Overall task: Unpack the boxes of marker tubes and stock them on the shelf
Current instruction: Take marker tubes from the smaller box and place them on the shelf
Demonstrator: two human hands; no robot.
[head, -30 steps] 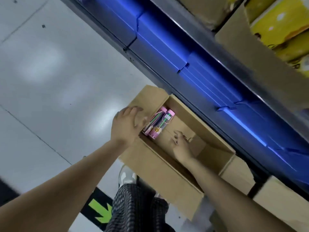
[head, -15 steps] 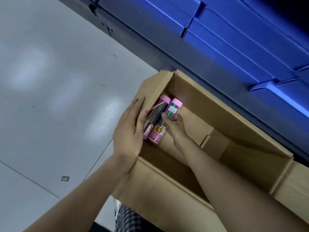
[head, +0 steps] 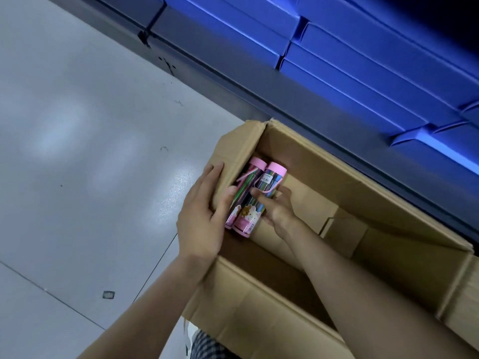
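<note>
An open cardboard box (head: 259, 314) sits on the floor by the shelf. Two clear marker tubes with pink caps lie side by side at its left end: the left tube (head: 246, 182) and the right tube (head: 269, 182). My left hand (head: 204, 216) holds the box's left end flap, fingers outside, thumb inside against the left tube. My right hand (head: 277, 208) reaches inside the box and curls around the right tube, thumb over its top and fingers beneath it.
Blue flat boxes (head: 363, 60) are stacked on the low shelf behind the carton, above a dark shelf base (head: 233, 81). Grey tiled floor (head: 77, 151) lies to the left. Another cardboard carton (head: 466, 307) adjoins on the right.
My right hand went from the box's bare bottom to the right tube and closed round it. The view dropped closer to the box. My left hand stays on the flap.
</note>
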